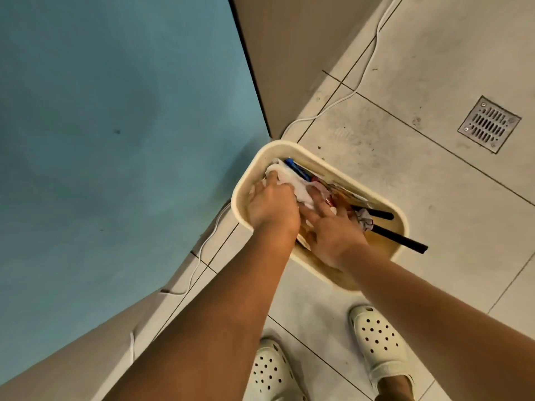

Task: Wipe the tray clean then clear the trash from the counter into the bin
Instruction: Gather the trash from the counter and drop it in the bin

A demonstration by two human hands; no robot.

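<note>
A cream plastic bin (343, 178) stands on the tiled floor beside the blue counter (115, 140). Both my hands reach down inside it. My left hand (272, 205) grips a crumpled white paper towel (289, 182) at the bin's far left end. With its fingers spread, my right hand (333, 231) presses down on mixed trash in the middle. A blue wrapper (298, 169) lies against the far wall of the bin. Two black sticks (402, 241) poke out over the right rim. What lies under my hands is hidden.
A white cable (370, 53) runs along the floor by the beige counter base (289, 68). At the right, a metal floor drain (489, 124) is set in the tiles. My feet, in white perforated clogs (376, 340), stand just in front of the bin.
</note>
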